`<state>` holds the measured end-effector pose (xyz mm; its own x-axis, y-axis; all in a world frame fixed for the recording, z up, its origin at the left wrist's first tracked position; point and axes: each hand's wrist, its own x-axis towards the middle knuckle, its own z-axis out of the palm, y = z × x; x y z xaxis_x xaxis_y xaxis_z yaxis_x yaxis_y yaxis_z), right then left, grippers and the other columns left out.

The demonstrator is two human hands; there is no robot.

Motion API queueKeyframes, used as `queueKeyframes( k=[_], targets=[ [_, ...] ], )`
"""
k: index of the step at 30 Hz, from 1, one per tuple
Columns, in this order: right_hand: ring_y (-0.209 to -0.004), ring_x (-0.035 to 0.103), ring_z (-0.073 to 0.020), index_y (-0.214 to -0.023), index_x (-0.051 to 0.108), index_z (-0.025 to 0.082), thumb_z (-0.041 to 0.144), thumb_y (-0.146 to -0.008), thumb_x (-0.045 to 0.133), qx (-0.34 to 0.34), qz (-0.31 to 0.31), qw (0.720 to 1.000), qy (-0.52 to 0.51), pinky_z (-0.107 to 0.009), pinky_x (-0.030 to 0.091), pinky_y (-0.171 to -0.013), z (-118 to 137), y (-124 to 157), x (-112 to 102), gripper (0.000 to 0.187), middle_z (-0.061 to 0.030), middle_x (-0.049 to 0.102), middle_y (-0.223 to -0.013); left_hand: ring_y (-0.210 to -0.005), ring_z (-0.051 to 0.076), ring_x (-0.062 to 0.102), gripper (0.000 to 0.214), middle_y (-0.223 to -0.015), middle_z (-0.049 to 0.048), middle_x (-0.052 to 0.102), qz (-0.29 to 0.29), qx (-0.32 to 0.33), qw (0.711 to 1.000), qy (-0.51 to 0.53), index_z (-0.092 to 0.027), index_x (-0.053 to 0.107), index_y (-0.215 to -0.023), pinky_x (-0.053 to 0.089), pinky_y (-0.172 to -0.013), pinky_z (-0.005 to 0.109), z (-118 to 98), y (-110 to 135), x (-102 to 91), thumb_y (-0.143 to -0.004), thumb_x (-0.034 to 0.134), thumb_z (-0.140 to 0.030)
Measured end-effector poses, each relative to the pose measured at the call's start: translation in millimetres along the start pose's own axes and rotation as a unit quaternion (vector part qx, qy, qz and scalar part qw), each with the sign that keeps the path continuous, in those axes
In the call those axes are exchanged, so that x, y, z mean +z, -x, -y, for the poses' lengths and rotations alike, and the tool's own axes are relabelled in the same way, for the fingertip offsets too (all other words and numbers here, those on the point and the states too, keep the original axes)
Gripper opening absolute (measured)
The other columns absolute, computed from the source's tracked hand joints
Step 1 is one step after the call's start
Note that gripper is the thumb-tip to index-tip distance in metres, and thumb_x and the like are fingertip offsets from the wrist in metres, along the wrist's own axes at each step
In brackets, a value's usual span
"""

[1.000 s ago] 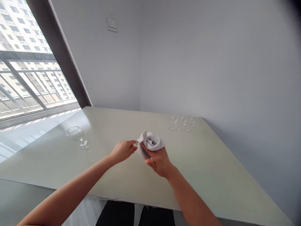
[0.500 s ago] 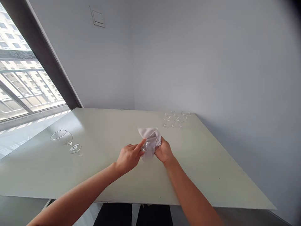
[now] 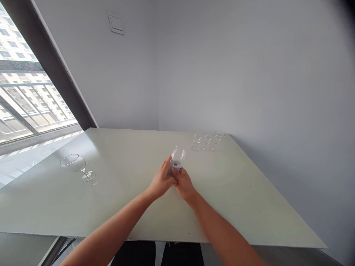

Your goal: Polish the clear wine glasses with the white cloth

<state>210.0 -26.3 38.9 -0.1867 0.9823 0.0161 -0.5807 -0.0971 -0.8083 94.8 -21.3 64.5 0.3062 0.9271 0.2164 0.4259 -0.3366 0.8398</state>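
Above the middle of the table, a small clear wine glass (image 3: 178, 153) stands nearly upright between my hands, its bowl showing above my fingers. Around its stem and lower part is a white cloth (image 3: 176, 168), mostly covered by my fingers. My left hand (image 3: 162, 179) is closed against the left side of the glass. From the right, my right hand (image 3: 183, 183) presses the cloth to the stem with thumb and fingers. The glass's foot is hidden.
A larger stemmed glass (image 3: 74, 163) lies tilted on its side at the left of the table (image 3: 124, 155). Several small stemmed glasses (image 3: 206, 140) stand at the back right near the wall (image 3: 222, 74). A window (image 3: 30, 92) is at the left.
The cloth has come down off the glass's bowl to its stem, baring the bowl. My hands have drawn closer together, and the left moved right.
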Motion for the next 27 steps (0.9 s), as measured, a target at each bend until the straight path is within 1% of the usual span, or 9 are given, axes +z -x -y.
queueKeyframes(
  k=[4, 8, 11, 14, 15, 17, 20, 22, 27],
  targets=[
    [-0.066, 0.056, -0.0140, -0.082, 0.063, 0.018, 0.043, -0.071, 0.066, 0.076, 0.049, 0.996, -0.023, -0.026, 0.043, -0.059, 5, 3, 0, 0.028, -0.0029, 0.062, -0.075, -0.116, 0.026, 0.046, 0.058, -0.129, 0.0141, 0.047, 0.082, -0.102, 0.953, 0.272, -0.020, 0.031, -0.132, 0.041, -0.092, 0.040, -6, -6, -24.0, -0.080, 0.053, -0.035],
    [-0.068, 0.056, -0.0141, -0.082, 0.065, 0.018, 0.044, -0.071, 0.066, 0.105, 0.077, 0.991, -0.020, -0.027, 0.043, -0.060, 4, 1, 0, 0.029, -0.0033, 0.062, -0.075, -0.103, 0.028, 0.056, 0.065, -0.113, 0.0151, 0.060, 0.084, -0.155, 0.919, 0.353, -0.017, 0.040, -0.123, 0.042, -0.088, 0.044, -2, -13, -34.4, -0.068, 0.068, -0.038],
    [-0.068, 0.056, -0.0142, -0.081, 0.064, 0.018, 0.041, -0.068, 0.069, 0.076, -0.013, 0.997, 0.024, -0.027, 0.044, -0.062, 2, -7, -8, 0.027, -0.0032, 0.062, -0.076, -0.099, 0.025, 0.059, 0.057, -0.105, 0.0129, 0.063, 0.002, -0.180, 0.922, 0.343, -0.016, 0.047, -0.112, 0.040, -0.090, 0.042, 13, -17, -36.4, -0.066, 0.071, -0.039],
    [-0.069, 0.056, -0.0160, -0.079, 0.061, 0.018, 0.046, -0.071, 0.064, -0.018, -0.142, 0.981, 0.132, -0.030, 0.045, -0.062, 3, -11, -18, 0.029, -0.0034, 0.061, -0.076, -0.093, 0.022, 0.062, 0.048, -0.103, 0.0127, 0.063, -0.044, -0.203, 0.901, 0.382, -0.015, 0.050, -0.105, 0.045, -0.087, 0.038, 30, -22, -39.8, -0.067, 0.069, -0.038],
    [-0.073, 0.056, -0.0176, -0.082, 0.060, 0.018, 0.048, -0.074, 0.060, -0.065, -0.154, 0.966, 0.198, -0.031, 0.046, -0.064, 4, -10, -19, 0.030, -0.0041, 0.061, -0.079, -0.091, 0.021, 0.062, 0.045, -0.104, 0.0127, 0.063, -0.047, -0.212, 0.890, 0.402, -0.015, 0.051, -0.103, 0.047, -0.084, 0.037, 36, -23, -40.9, -0.068, 0.069, -0.037],
    [-0.088, 0.055, -0.0220, -0.093, 0.061, 0.020, 0.049, -0.078, 0.055, -0.170, -0.084, 0.911, 0.367, -0.036, 0.046, -0.074, 5, -4, -17, 0.034, -0.0068, 0.061, -0.093, -0.086, 0.020, 0.064, 0.036, -0.099, 0.0115, 0.064, -0.050, -0.232, 0.864, 0.443, -0.014, 0.055, -0.095, 0.051, -0.078, 0.033, 46, -25, -41.8, -0.069, 0.068, -0.034],
    [-0.110, 0.046, -0.0258, -0.110, 0.058, 0.024, 0.043, -0.082, 0.052, -0.293, 0.073, 0.760, 0.576, -0.042, 0.040, -0.089, 2, 4, -8, 0.034, -0.0084, 0.048, -0.124, -0.077, 0.016, 0.064, 0.018, -0.084, 0.0078, 0.065, -0.039, -0.259, 0.834, 0.486, -0.015, 0.059, -0.082, 0.054, -0.069, 0.028, 54, -24, -36.7, -0.073, 0.063, -0.030],
    [-0.117, 0.041, -0.0248, -0.119, 0.052, 0.029, 0.031, -0.088, 0.046, -0.338, 0.088, 0.685, 0.639, -0.042, 0.039, -0.092, -3, 5, -4, 0.032, -0.0068, 0.038, -0.134, -0.076, 0.016, 0.063, 0.013, -0.082, 0.0068, 0.065, -0.022, -0.278, 0.805, 0.524, -0.017, 0.060, -0.081, 0.055, -0.066, 0.028, 55, -21, -29.5, -0.076, 0.060, -0.029],
    [-0.124, 0.037, -0.0243, -0.137, 0.028, 0.025, 0.017, -0.090, 0.033, -0.392, 0.011, 0.621, 0.678, -0.039, 0.044, -0.089, -14, -1, -10, 0.048, -0.0095, 0.027, -0.143, -0.073, 0.015, 0.064, 0.018, -0.077, 0.0063, 0.064, -0.058, -0.284, 0.740, 0.607, -0.017, 0.060, -0.085, 0.056, -0.068, 0.025, 53, -20, -18.5, -0.080, 0.056, -0.034]
  ],
)
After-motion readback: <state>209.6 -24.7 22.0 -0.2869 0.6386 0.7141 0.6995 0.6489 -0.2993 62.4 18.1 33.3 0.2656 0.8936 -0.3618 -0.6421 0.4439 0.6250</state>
